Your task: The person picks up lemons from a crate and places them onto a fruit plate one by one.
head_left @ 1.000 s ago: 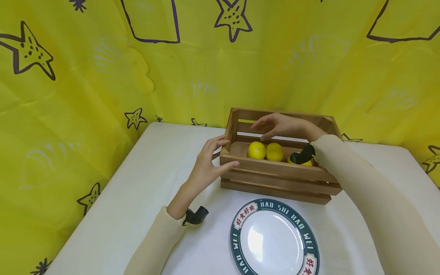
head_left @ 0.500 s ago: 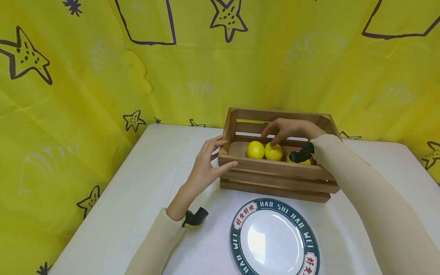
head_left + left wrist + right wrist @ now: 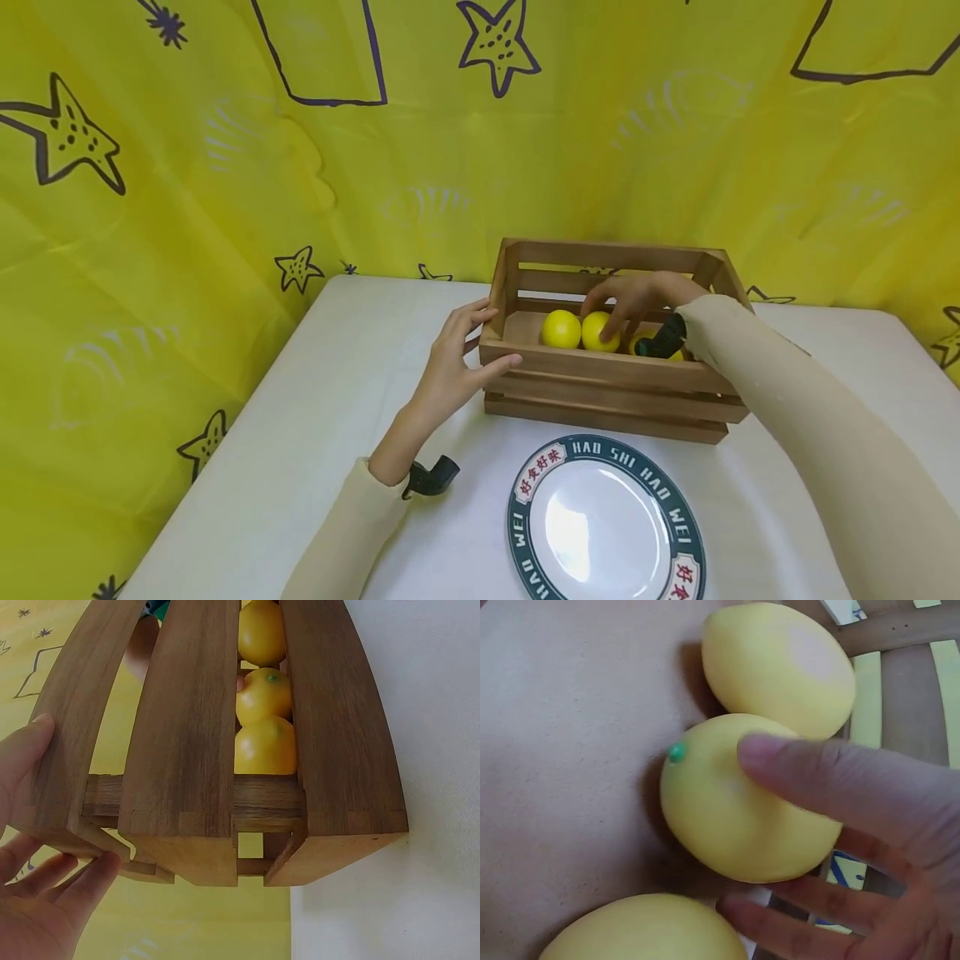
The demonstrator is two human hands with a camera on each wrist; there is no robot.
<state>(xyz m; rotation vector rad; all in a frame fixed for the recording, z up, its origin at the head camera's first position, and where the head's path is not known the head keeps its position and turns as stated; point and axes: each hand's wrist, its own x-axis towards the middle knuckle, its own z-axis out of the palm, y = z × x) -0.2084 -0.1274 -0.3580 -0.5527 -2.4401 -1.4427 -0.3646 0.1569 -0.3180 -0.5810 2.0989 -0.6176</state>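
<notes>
nearest, a round plate (image 3: pixel 607 533) with a dark green lettered rim lies flat on the white surface (image 3: pixel 315 433), just in front of a wooden crate (image 3: pixel 607 392). the crate's long axis runs left to right across the surface, open side up. the left hand (image 3: pixel 450 367) holds its left end, thumb on the front top slat and fingers (image 3: pixel 45 874) spread apart around the corner post. inside, three lemons lie in a row along the crate's length. the right hand (image 3: pixel 637 300) reaches in from the right, its fingers (image 3: pixel 832 787) curled over the middle lemon (image 3: pixel 597 331), thumb at its underside; this lemon's green stem tip points toward the crate's front wall. the left lemon (image 3: pixel 561 328) touches it. the right lemon (image 3: pixel 652 346) is mostly hidden behind the wrist. behind hangs a yellow star-print cloth (image 3: pixel 187 167).
</notes>
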